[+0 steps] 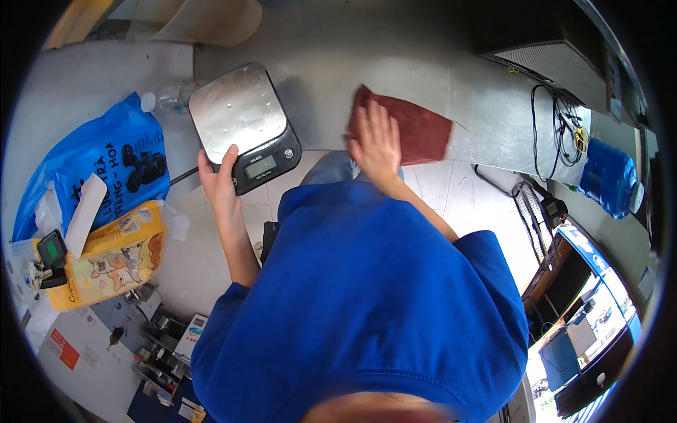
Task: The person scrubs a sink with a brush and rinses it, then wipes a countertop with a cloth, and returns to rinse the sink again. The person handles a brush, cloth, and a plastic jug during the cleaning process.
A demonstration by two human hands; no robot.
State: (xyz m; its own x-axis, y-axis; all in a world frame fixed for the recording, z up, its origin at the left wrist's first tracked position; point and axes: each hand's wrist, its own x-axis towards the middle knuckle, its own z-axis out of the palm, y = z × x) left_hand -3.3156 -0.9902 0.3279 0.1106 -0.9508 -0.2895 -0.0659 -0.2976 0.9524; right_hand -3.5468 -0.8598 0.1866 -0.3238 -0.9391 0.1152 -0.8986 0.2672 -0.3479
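A digital kitchen scale (238, 113) with a steel platform and a black body with a small display is tilted at the near edge of the steel table. My left hand (219, 177) grips its near left corner, with the thumb on top and the other fingers partly hidden. Flat on a dark red cloth (420, 127) rests my right hand (378, 143), fingers stretched out and a little blurred. The cloth lies at the table's near edge, one corner bunched up beyond my fingers.
Left of the scale are a clear plastic bottle (172, 97), a blue plastic bag (106, 158) and a yellow bag (119, 264) with printed dogs. At right are black cables (555, 121), yellow-handled scissors (581, 138), a blue water jug (608, 177) and a fan (533, 219).
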